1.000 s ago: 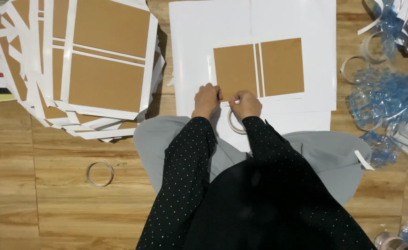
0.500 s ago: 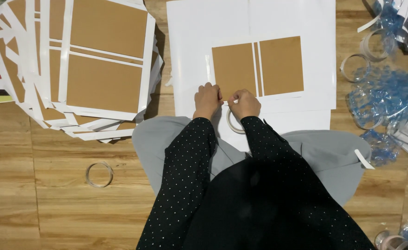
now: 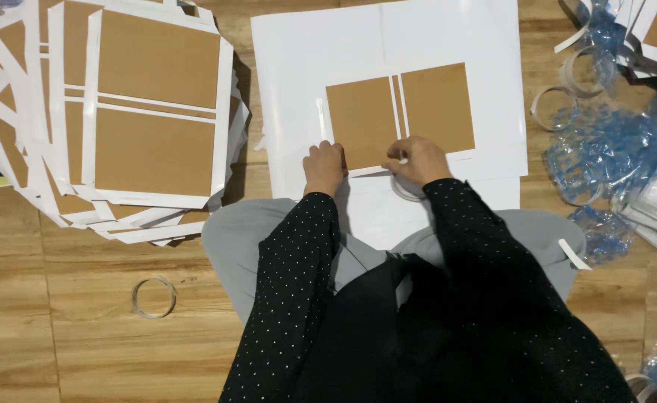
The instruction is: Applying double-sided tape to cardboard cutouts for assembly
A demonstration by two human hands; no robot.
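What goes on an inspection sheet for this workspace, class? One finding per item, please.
Surface: wooden floor, person seated on it.
Job's things: white sheet carrying two brown cardboard panels side by side.
Clutter: stack of finished sheets at left; tape ring on floor; blue plastic wrap and empty rings at right.
Grips: left hand and right hand press the near edge of the panels; what the fingers pinch cannot be told.
Cables: nothing seen.
Surroundings: more sheets at top right.

Home craft workspace: wood-plank floor (image 3: 60, 313), stacked card sheets (image 3: 134, 112), tape rolls (image 3: 153, 297).
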